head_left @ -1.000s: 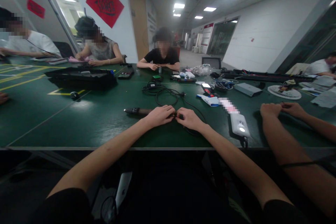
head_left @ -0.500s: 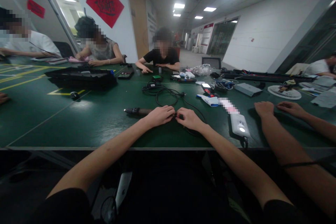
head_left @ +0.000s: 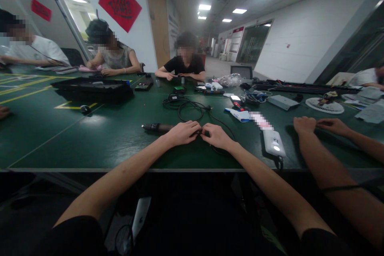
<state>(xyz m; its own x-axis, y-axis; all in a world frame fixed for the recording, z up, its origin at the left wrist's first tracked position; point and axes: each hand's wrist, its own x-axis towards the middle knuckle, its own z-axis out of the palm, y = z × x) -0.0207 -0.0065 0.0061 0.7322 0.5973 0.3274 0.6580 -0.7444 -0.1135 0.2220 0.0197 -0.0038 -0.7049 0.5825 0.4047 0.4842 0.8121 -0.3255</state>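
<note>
A dark, pen-shaped electric screwdriver (head_left: 156, 127) lies on the green table with its tip to the left. My left hand (head_left: 184, 132) is closed over its rear end, hiding that part. Close beside it, my right hand (head_left: 217, 136) pinches a small dark piece, apparently the end connector of a black cable (head_left: 170, 104); the fingers mostly cover it. The fingertips of both hands nearly meet at the back of the screwdriver. The cable lies in loose loops beyond my hands, and a plug (head_left: 209, 108) rests among them.
To the right lie a white power bank (head_left: 274, 144), a blue-and-white packet (head_left: 238, 115) and a grey box (head_left: 283, 102). A black tray (head_left: 93, 89) stands far left. A neighbour's hands (head_left: 305, 124) rest at the right. Several people sit around the table.
My hands stay almost in place; the fingertips have shifted slightly at the joint between them. The person opposite has drawn their hands together, and the neighbour's near hand has moved slightly right.
</note>
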